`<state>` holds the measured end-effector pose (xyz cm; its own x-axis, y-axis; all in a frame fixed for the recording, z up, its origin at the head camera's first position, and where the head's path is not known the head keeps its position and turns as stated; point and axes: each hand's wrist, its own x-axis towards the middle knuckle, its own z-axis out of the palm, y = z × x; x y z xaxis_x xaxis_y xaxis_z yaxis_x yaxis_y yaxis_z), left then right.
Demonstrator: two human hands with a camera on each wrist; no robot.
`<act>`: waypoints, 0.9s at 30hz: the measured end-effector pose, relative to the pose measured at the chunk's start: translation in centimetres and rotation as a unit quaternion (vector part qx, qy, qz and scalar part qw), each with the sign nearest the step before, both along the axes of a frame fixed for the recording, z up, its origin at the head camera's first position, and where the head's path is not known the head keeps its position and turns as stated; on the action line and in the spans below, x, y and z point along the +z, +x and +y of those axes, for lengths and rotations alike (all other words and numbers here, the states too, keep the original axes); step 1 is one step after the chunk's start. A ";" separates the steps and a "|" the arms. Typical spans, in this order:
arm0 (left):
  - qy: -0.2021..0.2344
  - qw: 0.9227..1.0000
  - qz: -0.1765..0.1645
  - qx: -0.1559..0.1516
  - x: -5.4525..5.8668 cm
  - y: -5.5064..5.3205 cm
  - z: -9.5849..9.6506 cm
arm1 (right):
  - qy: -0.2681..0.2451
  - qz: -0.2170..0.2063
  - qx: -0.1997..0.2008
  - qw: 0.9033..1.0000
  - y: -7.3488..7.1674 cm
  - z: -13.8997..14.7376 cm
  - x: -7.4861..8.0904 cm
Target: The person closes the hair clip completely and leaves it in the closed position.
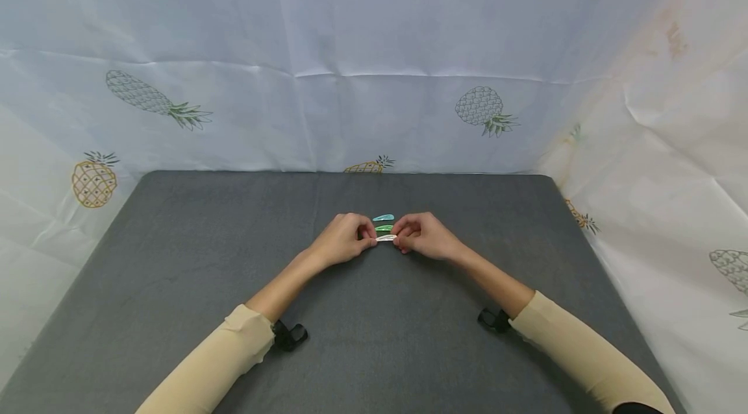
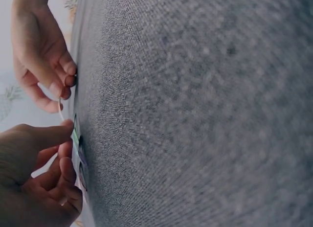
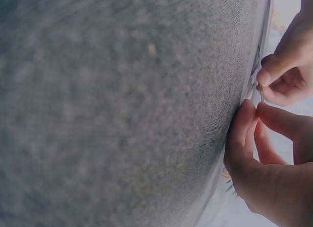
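Observation:
Both hands meet over the grey table around a white snap hair clip [image 1: 386,238]. My left hand [image 1: 346,237] pinches its left end between thumb and fingers. The right hand [image 1: 426,235] pinches the other end. In the left wrist view the thin clip [image 2: 60,108] spans the gap between the two hands, slightly raised off the cloth. Just beyond it lie a green hair clip [image 1: 383,228] and, farther back, a light blue hair clip [image 1: 383,217], roughly parallel. A small red patch shows under the right fingertips; what it is I cannot tell.
A dark grey cloth covers the table [image 1: 374,336]. Behind it hangs a white curtain [image 1: 374,122] printed with pineapples, which also runs along both sides. Black straps with camera mounts [image 1: 289,336] sit at the wrists, by the cream sleeves.

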<state>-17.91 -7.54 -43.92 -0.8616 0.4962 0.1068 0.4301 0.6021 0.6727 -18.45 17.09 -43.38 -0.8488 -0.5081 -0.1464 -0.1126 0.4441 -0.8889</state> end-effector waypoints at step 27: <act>-0.015 1.000 -0.019 0.007 -0.1 0.1 0.0 | 0.038 0.017 0.012 0.999 0.0 -0.2 0.1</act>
<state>-17.84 -7.57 -44.02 -0.8714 0.4869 0.0598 0.3966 0.6273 0.6703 -18.47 16.87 -43.33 -0.8415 -0.5169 -0.1571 -0.1536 0.5077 -0.8477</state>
